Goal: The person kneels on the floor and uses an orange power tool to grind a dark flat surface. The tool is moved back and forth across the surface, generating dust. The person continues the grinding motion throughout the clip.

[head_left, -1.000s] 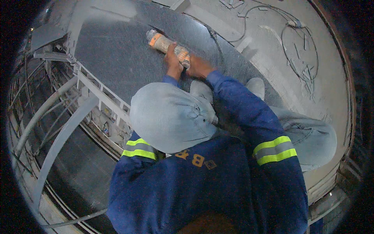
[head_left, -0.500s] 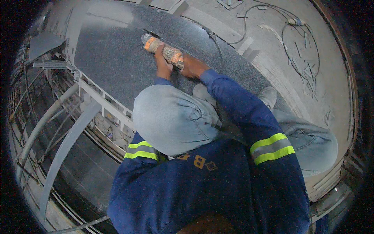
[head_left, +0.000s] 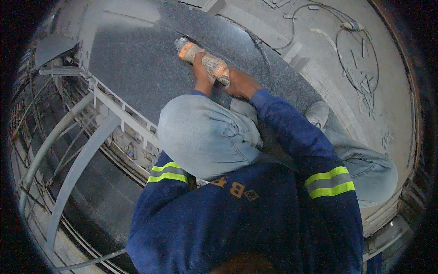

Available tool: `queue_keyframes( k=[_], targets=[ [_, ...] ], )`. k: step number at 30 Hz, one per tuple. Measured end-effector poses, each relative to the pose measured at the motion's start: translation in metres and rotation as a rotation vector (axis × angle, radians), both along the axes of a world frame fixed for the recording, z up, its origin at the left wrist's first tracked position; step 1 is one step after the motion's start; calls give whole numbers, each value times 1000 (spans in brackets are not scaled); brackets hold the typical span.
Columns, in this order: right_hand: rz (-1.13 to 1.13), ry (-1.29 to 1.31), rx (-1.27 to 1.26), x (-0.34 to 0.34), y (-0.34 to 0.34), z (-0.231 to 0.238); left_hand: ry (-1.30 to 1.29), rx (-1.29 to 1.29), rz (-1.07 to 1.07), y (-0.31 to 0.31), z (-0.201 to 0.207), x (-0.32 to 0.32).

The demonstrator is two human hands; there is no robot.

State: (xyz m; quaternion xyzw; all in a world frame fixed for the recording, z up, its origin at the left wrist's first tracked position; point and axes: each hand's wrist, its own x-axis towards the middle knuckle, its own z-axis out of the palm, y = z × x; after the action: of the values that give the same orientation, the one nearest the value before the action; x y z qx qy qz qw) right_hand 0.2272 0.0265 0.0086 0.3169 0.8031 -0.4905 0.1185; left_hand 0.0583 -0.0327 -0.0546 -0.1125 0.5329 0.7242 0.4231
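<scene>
An orange and grey angle grinder [head_left: 211, 65], coated in pale dust, is held low over a dark speckled stone slab [head_left: 132, 68]. My left hand [head_left: 201, 75] wraps round the middle of its body. My right hand [head_left: 242, 83] is closed on its rear end, nearer my knee. The grinder's front points to the far left, beside a thin dark line in the slab. Its disc is mostly hidden by the body. A dark cable [head_left: 261, 45] lies on the slab to the right of the tool.
Pale dust [head_left: 132, 13] covers the slab's far left part. A metal frame with rails [head_left: 123, 114] runs along the left. On the dusty floor at right lie a looped cable [head_left: 337, 45] and thin offcuts [head_left: 366, 89]. My shoe [head_left: 317, 113] rests at the slab's right side.
The grinder and both my hands have moved a little to the right and toward me. The whole view has also shifted slightly. Both hands keep their grip.
</scene>
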Motion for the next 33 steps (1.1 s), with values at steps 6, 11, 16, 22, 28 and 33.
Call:
queue_keyframes(
  k=[6,11,16,22,28,33],
  targets=[
    [0,-1,-45,-5,-1,-11,-7,-53,-14,3,1,-3],
    [2,42,-18,-27,7,-33,-7,-24,-42,10,-14,-28],
    [5,48,6,-37,4,-34,-7,-16,-26,9,-13,-37],
    [27,69,-83,-5,12,12,1,-59,10,7,1,-8],
    [-23,20,-76,-1,2,12,19,-76,10,1,-2,-5],
    [-30,-30,-95,-20,4,-8,47,-60,1,7,-8,-17]
  ],
)
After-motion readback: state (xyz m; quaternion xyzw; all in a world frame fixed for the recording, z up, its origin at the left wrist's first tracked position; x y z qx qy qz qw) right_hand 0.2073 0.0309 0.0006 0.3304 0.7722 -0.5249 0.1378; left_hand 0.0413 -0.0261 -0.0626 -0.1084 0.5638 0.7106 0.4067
